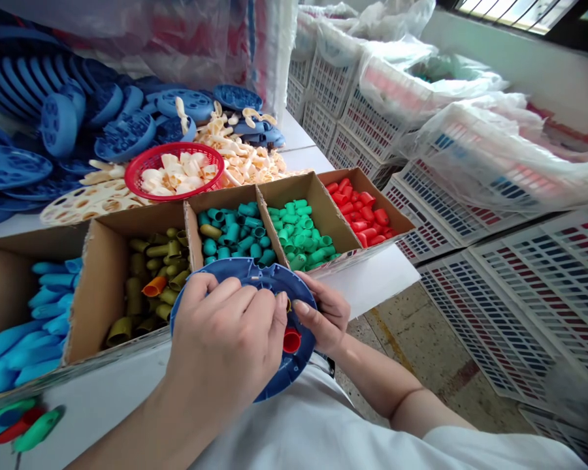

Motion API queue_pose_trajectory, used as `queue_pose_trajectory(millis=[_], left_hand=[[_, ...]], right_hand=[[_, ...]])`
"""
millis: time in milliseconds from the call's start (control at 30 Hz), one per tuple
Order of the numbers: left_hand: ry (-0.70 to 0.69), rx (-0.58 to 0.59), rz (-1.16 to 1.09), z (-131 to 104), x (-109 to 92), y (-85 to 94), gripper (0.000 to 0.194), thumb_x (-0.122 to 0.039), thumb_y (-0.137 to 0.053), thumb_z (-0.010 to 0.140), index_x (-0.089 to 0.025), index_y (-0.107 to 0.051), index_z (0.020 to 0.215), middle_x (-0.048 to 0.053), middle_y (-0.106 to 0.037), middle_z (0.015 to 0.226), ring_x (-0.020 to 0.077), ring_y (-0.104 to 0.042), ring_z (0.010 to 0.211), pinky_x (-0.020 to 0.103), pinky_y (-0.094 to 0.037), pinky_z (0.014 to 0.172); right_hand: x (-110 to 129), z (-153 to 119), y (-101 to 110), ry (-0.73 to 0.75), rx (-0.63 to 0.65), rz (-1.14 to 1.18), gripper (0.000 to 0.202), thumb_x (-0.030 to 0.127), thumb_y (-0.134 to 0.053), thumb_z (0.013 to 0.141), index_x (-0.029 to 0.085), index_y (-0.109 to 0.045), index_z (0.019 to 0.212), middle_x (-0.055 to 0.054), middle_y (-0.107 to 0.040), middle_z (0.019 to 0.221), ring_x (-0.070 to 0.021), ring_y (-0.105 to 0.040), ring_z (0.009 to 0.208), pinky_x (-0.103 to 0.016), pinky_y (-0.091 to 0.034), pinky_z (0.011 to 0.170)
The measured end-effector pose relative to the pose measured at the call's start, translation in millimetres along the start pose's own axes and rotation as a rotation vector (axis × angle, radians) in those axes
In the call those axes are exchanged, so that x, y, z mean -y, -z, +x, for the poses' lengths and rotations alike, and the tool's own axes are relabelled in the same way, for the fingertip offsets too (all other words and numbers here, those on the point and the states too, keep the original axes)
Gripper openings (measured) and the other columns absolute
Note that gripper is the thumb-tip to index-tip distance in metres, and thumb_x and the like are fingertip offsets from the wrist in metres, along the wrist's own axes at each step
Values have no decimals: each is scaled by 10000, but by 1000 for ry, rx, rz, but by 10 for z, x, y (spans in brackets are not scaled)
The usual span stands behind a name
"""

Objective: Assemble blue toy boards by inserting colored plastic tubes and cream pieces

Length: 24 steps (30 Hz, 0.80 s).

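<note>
Left hand (228, 333): mine, curled over the top face of the blue disc (274, 281), fingers bent and pressing down; thumb and forefinger pinch toward a small piece at the disc's right side, too hidden to name.
Right hand (323, 316): mine, cupped under and against the disc's right edge, fingers closed on the rim, bracing it so the disc sits steady and tilted toward me.
Blue disc: held in front of my chest, just below the row of boxes; a red cap (291, 341) already sits in one of its sockets.
Cardboard boxes (100, 274): one row along the table edge, within reach, each colour kept apart.
Contents, left to right: light blue caps (39, 307); olive caps (151, 281) with one orange stray; teal caps (232, 235); green caps (301, 235); red caps (362, 215).
Red basket (142, 171): behind the boxes, holding cream pieces; more cream pieces heaped beside it.
Spare blue discs (78, 124): piled at the far left.
White crates (494, 307): stacked at right, some under plastic sheet.
</note>
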<state>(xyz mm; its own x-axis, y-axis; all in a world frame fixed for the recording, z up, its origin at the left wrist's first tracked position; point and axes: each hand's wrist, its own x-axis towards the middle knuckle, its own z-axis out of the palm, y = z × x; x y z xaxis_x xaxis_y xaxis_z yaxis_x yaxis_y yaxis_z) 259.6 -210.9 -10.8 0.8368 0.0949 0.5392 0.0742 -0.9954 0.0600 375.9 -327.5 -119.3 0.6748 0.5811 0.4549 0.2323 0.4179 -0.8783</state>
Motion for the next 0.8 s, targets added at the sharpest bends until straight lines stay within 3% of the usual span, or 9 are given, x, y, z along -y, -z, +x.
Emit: queue_pose_trajectory(millis=[133, 333, 433, 500, 567, 633, 700, 800], left_hand=[[14, 39, -56, -20, 10, -14, 407, -283, -564, 1014, -211, -512, 616, -9, -503, 547, 195, -461, 552, 422, -358, 646], [41, -25, 8, -5, -12, -122, 455, -261, -615, 993, -224, -463, 565, -26, -466, 476, 181, -462, 514, 413, -370, 627], [9, -6, -12, -25, -26, -48, 448, -296, -598, 1017, -225, -474, 592, -19, -487, 503, 188, -484, 525, 420, -369, 618], [45, -55, -21, -64, 7, 54, 329, -342, -626, 1009, -208, -571, 714, 23, -616, 637, 227, -593, 643, 444, -424, 675], [176, -164, 45, -116, 99, 142, 214, -398, -692, 968, -189, -666, 934, 89, -734, 889, 300, -688, 867, 501, -488, 809], [333, -223, 98, -166, 239, 173, 287, -445, -717, 937, -211, -699, 1103, 95, -764, 1038, 331, -719, 971, 506, -531, 852], [420, -147, 13, -199, 389, 147, 287, -457, -698, 940, -245, -730, 1130, 37, -791, 960, 275, -757, 833, 398, -576, 709], [412, -34, -159, -197, 552, 80, 190, -339, -718, 929, -242, -773, 1083, -56, -767, 698, 161, -702, 522, 226, -492, 457]], right_hand=[[-14, -5, 13, -27, -7, -26, 379, 414, -766, 914, 251, -764, 1257, 0, -729, 698, -164, -640, 566, -265, -560, 562], [-44, -1, 9, -41, -33, -33, 384, 453, -743, 922, 254, -767, 1249, -10, -760, 742, -178, -677, 587, -274, -579, 562], [-20, -2, 8, -30, -37, -37, 377, 439, -767, 909, 265, -774, 1243, -2, -743, 706, -170, -657, 564, -263, -562, 545], [-6, -5, 13, -19, -46, -32, 374, 418, -774, 912, 285, -766, 1261, 1, -744, 716, -169, -656, 573, -270, -569, 571], [-7, -10, 22, -9, -55, -17, 371, 397, -756, 937, 327, -741, 1301, 7, -757, 758, -169, -672, 608, -280, -581, 617], [-22, -22, 35, -5, -55, -2, 369, 380, -733, 963, 374, -714, 1332, 18, -766, 796, -167, -689, 647, -280, -579, 645], [-41, -43, 48, 0, -48, 11, 367, 383, -718, 978, 399, -699, 1344, 26, -772, 823, -161, -696, 669, -274, -573, 656], [-54, -92, 47, 21, -17, 35, 392, 415, -697, 987, 394, -669, 1378, 20, -778, 872, -165, -700, 686, -292, -584, 692]])
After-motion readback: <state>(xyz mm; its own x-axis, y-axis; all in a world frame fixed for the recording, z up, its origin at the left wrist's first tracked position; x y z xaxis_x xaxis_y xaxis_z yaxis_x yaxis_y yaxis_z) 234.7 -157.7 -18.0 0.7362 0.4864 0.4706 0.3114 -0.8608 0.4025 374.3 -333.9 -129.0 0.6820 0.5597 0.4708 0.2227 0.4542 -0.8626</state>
